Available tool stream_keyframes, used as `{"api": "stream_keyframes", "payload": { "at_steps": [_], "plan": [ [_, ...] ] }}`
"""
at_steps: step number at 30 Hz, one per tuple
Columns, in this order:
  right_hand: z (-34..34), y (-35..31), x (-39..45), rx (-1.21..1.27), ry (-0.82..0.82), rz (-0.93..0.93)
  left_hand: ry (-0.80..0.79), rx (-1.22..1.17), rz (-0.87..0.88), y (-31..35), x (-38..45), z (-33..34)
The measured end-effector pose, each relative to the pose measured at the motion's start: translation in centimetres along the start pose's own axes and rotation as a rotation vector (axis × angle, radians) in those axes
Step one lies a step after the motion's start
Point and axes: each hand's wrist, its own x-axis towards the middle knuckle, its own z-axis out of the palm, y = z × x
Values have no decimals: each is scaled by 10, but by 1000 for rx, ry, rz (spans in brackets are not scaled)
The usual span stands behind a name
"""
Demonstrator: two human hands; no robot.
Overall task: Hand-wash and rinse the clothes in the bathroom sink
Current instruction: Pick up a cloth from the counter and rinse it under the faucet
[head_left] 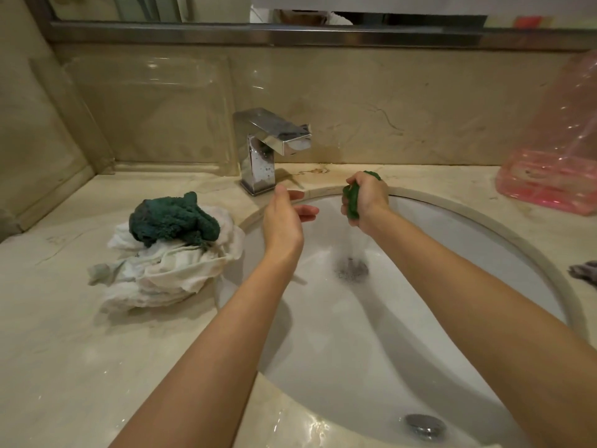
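Head cam looks down at the sink [484,227], a white oval bowl set under a beige marble counter [64,334]. On the counter left of the bowl I've got a heap of wrung laundry: a crumpled white cloth [161,276] with a dark green towel [171,219] balled up on top of it. A chrome faucet [268,147] stands at the back edge, spout pointing toward the bowl, and a clear plastic tray [145,108] leans on the wall behind it. A pink plastic bag [555,150] sits far right, and a bit of grey cloth [584,273] pokes in at the right edge.

Nothing really blocks the hands. My right hand [368,202] is clenched tight around a small green cloth [352,202] above the basin, with water streaming out of it down onto the drain [352,270]. My left hand [284,218] hovers just beside it, palm turned inward, fingers straight and relaxed, holding nothing. Both forearms reach in from the bottom.
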Motion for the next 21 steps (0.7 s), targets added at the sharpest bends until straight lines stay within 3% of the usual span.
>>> {"api": "stream_keyframes", "payload": {
  "at_steps": [12, 21],
  "plan": [
    [8, -3, -20, -248, -60, -156, 8, 26, -14, 4, -3, -4],
    [-8, -15, -25, -480, -495, -99, -143, 485, 336, -4, -13, -8]
  ]
}}
